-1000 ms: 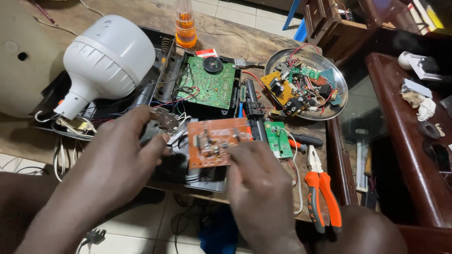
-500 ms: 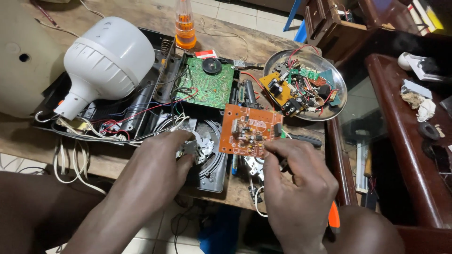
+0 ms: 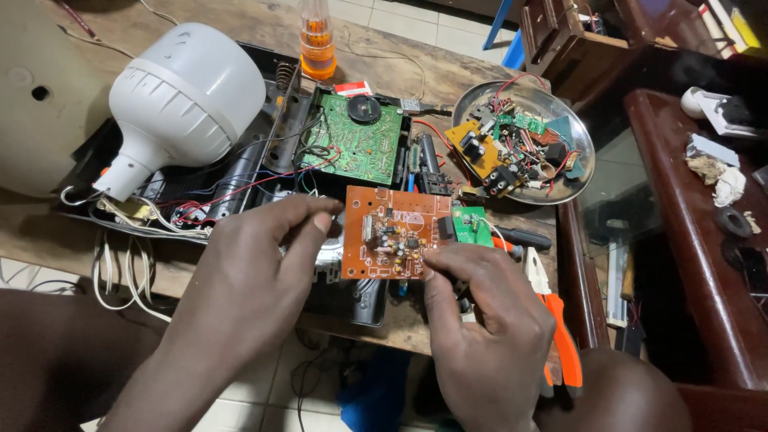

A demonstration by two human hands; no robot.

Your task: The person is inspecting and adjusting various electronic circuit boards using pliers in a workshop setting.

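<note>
An orange-brown circuit board [image 3: 394, 232] with small components is held flat above an opened black device case [image 3: 264, 172]. My left hand [image 3: 256, 280] pinches the board's left edge between thumb and fingers. My right hand [image 3: 484, 320] grips its lower right corner, next to a small green board [image 3: 474, 226] joined to it. A larger green circuit board [image 3: 356, 144] lies inside the case behind it, with red and black wires running to the left.
A big white bulb [image 3: 180, 100] lies on the case's left side. A round metal dish [image 3: 560, 136] of boards and wires sits at the right. Orange-handled pliers [image 3: 560, 336] and a black screwdriver [image 3: 524, 238] lie by my right hand. An orange bottle [image 3: 317, 40] stands behind.
The orange-brown board moved right, away from the left hand, then settled back toward the centre. The left hand has come up to pinch its left edge.
</note>
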